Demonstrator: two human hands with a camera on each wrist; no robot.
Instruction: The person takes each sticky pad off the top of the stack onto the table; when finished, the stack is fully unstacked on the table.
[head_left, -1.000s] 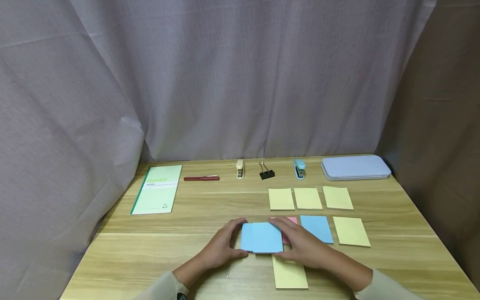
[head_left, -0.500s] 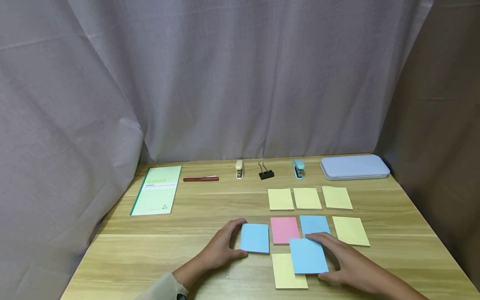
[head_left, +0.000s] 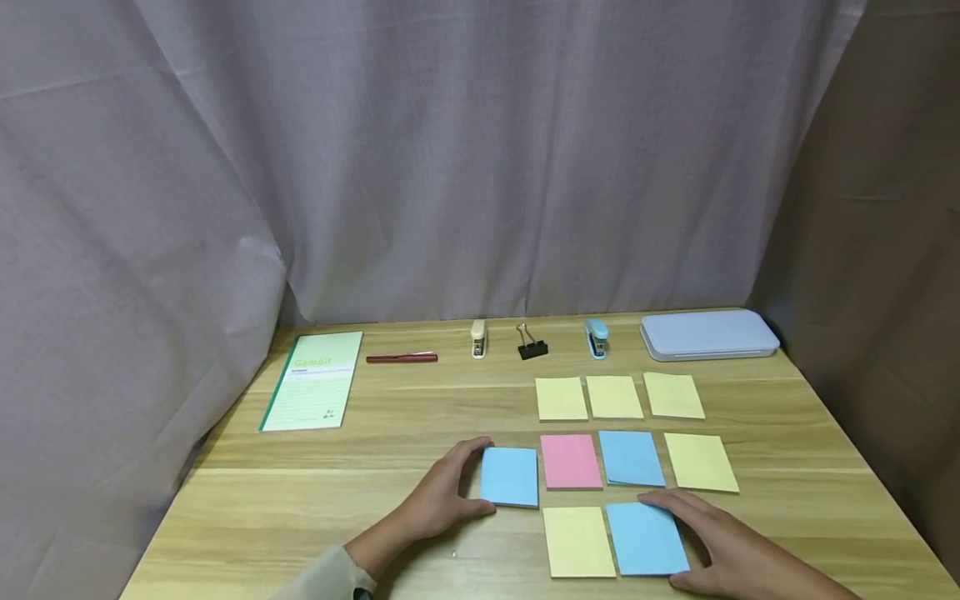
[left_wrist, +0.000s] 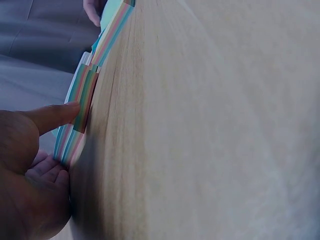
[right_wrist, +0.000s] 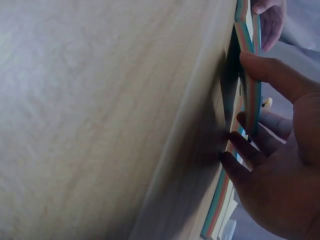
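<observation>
My left hand [head_left: 444, 493] holds a blue sticky note pad [head_left: 512, 477], thumb at its near edge and fingers at its far edge. Striped coloured sides of this pad [left_wrist: 86, 100] show under the thumb in the left wrist view. At the front right, my right hand [head_left: 712, 540] pinches another blue sticky note pad [head_left: 647, 542] by its right side. In the right wrist view a dark shadow lies beneath that pad [right_wrist: 254, 95], which tilts over the table. Just left of it lies a yellow pad [head_left: 579, 543].
Behind are a pink pad [head_left: 572, 461], a third blue pad [head_left: 632, 458] and several yellow pads [head_left: 615, 397]. Along the back sit a notebook [head_left: 313, 382], a red pen [head_left: 402, 357], a cream stapler [head_left: 479, 339], a binder clip [head_left: 532, 347], a blue stapler [head_left: 597, 338] and a flat case [head_left: 709, 335].
My right hand has carried a blue pad from above the left hand's pad, over the front yellow pad, to the spot right of it. My left hand has stayed in place.
</observation>
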